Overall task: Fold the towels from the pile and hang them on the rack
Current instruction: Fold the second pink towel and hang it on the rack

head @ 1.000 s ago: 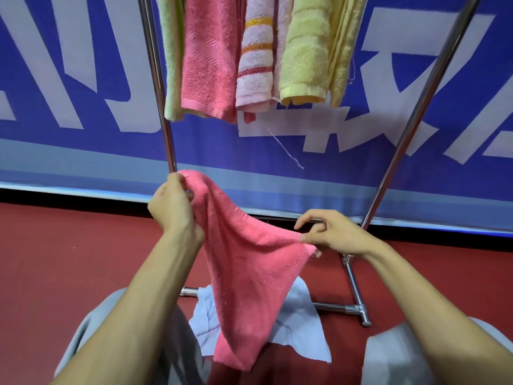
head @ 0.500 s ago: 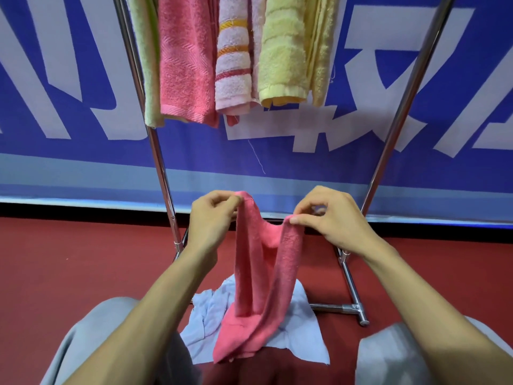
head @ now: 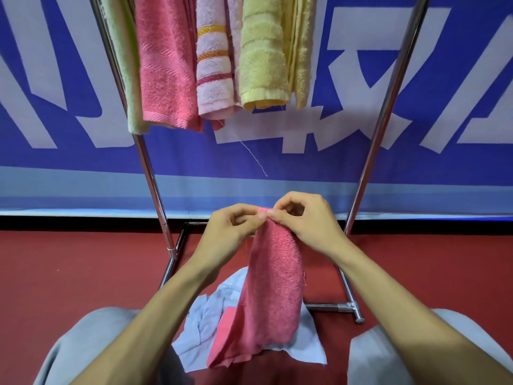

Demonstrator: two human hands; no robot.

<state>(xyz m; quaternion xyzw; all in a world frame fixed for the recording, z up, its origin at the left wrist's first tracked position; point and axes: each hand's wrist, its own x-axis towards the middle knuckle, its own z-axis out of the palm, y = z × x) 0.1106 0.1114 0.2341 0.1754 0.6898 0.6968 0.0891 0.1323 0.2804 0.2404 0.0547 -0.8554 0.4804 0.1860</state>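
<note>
Both hands have met: my left hand (head: 236, 229) and right hand (head: 302, 220) pinch the pink towel (head: 273, 284) corners together, so it hangs folded in half for the rack (head: 385, 112).

Single view — a wide-angle camera worn on the head, facing forward and tilted down. The left hand (head: 236, 229) and right hand (head: 309, 225) sit close below the lens at mid-frame; the rack (head: 373, 159) and blue banner (head: 449, 151) stand just beyond, above the red floor (head: 69, 273).
</note>
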